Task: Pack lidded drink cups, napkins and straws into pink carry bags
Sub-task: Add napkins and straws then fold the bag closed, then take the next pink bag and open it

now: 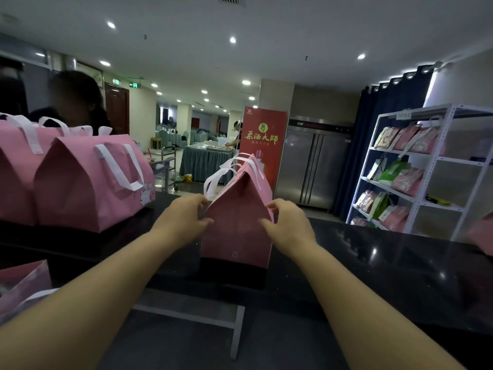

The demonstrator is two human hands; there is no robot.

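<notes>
From the head camera, one pink carry bag (237, 222) stands upright at the middle of the black counter (373, 249), its top folded into a gable and its white handles (221, 177) sticking up. The left hand (184, 217) pinches the bag's left sloping edge between thumb and curled fingers, and the right hand (288, 222) does the same on the right slope. This looks like a grip for squaring the fold and steadying the bag where it stands. With the top closed, no cups, napkins or straws can be seen, so I cannot tell what it holds. Two closed pink bags (90, 188) stand side by side at the far left of the counter, likely finished and set aside; one carries a white cartoon print low on its corner. A small round mark near the held bag's base is too small to read. Beyond the counter a red banner (264, 145) reads 茶酒大師 in gold under a round emblem, a green exit sign (133, 84) glows above a door, and a white shelf (437, 156) at the right holds pink and green packages whose labels are illegible.
</notes>
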